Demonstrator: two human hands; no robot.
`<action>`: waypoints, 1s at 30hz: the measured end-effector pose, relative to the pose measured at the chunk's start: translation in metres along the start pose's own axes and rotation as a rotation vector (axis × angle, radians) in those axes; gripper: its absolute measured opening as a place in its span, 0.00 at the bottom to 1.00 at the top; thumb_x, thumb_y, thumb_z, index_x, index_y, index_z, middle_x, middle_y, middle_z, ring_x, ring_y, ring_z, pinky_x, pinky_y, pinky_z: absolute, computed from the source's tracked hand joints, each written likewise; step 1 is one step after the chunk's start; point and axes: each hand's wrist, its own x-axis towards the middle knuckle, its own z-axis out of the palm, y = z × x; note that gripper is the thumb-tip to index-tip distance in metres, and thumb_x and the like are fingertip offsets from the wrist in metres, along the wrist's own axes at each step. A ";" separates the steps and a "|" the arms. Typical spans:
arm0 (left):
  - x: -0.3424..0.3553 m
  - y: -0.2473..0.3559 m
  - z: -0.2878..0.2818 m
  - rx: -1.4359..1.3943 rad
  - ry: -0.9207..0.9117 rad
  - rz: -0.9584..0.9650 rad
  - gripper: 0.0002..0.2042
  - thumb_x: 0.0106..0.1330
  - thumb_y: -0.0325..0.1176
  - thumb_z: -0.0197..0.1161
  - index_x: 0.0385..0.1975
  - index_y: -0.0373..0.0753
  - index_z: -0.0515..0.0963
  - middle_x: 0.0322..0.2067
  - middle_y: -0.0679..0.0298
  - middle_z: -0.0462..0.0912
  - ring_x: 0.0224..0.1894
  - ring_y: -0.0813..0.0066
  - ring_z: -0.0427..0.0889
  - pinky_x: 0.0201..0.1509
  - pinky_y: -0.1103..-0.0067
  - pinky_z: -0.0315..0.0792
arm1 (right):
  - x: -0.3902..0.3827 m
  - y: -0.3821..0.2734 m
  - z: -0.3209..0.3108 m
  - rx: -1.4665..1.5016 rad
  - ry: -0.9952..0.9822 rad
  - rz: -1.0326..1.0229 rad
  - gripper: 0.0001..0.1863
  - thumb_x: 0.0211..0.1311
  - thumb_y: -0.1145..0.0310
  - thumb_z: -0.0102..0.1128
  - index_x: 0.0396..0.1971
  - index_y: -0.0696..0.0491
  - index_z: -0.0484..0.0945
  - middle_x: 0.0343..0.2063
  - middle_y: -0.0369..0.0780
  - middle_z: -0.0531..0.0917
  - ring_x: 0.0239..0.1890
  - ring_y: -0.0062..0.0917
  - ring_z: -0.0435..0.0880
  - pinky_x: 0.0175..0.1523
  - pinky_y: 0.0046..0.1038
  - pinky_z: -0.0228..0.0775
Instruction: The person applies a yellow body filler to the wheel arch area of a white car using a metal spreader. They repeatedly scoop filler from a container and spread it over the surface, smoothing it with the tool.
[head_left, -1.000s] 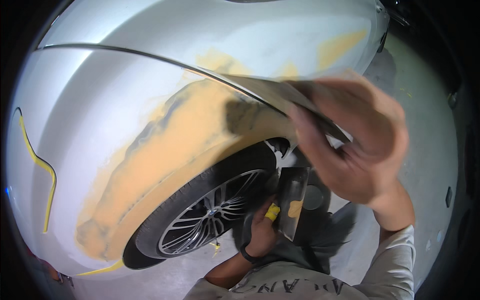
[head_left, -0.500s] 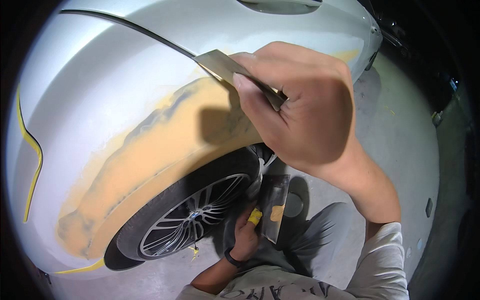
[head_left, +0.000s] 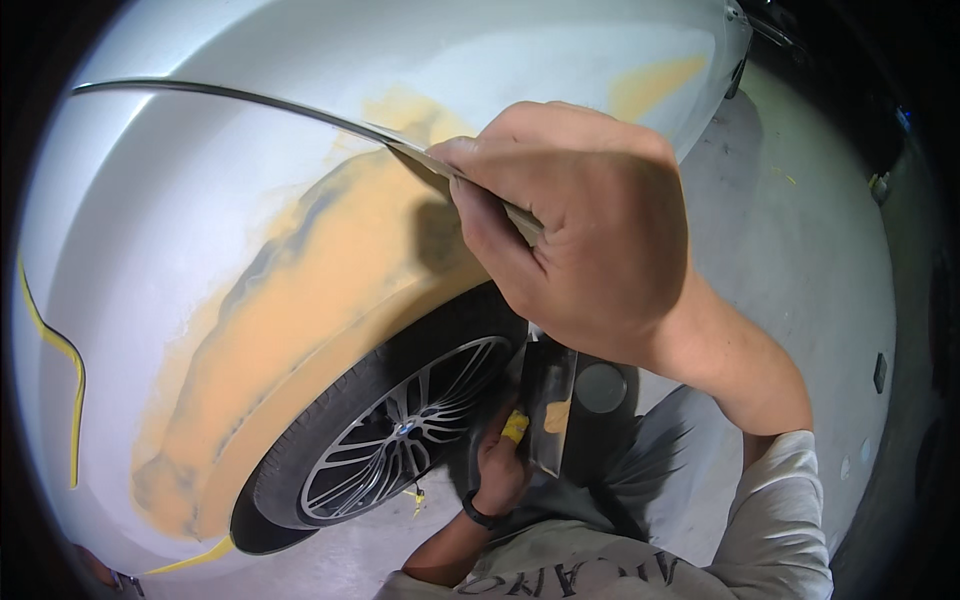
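My right hand (head_left: pixel 565 225) pinches a thin metal spreader blade (head_left: pixel 420 160), whose end lies at the dark panel gap (head_left: pixel 250 97) of a white car body (head_left: pixel 140 220), just above a sanded patch of tan filler (head_left: pixel 275 315). My left hand (head_left: pixel 497 460) is low beside the wheel (head_left: pixel 405 430), closed on the yellow wrapped grip (head_left: pixel 515 426) of a dark metal plate (head_left: pixel 545 390) with a dab of tan paste (head_left: pixel 555 418) on it.
Yellow masking tape (head_left: pixel 70 355) runs along seams on the left. A dark round item (head_left: pixel 600 388) sits near my bent leg (head_left: pixel 640 460). Pale concrete floor (head_left: pixel 800 260) lies to the right, with small objects at its far edge.
My right hand has moved up and left with the blade, then settled slightly lower at the panel gap. My left hand keeps the plate low by the wheel. The view has shifted somewhat.
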 end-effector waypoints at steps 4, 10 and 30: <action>0.002 -0.004 -0.006 0.069 0.000 0.011 0.24 0.80 0.31 0.50 0.72 0.29 0.65 0.62 0.52 0.79 0.62 0.62 0.82 0.68 0.66 0.77 | -0.013 0.005 -0.002 -0.015 -0.016 0.020 0.06 0.57 0.80 0.68 0.34 0.60 0.88 0.23 0.41 0.83 0.24 0.34 0.83 0.29 0.31 0.73; 0.003 -0.006 -0.015 0.252 0.008 0.035 0.24 0.80 0.33 0.48 0.72 0.28 0.64 0.63 0.52 0.78 0.62 0.61 0.82 0.69 0.66 0.76 | -0.038 0.014 -0.004 -0.022 -0.010 0.054 0.06 0.54 0.82 0.70 0.33 0.60 0.88 0.24 0.40 0.83 0.25 0.32 0.82 0.28 0.31 0.72; 0.002 0.029 0.015 0.410 -0.169 0.192 0.22 0.81 0.29 0.49 0.70 0.26 0.69 0.62 0.52 0.80 0.60 0.66 0.83 0.64 0.71 0.76 | -0.164 0.005 -0.083 0.654 -0.332 0.773 0.02 0.56 0.80 0.69 0.25 0.59 0.87 0.20 0.38 0.82 0.20 0.23 0.76 0.24 0.24 0.59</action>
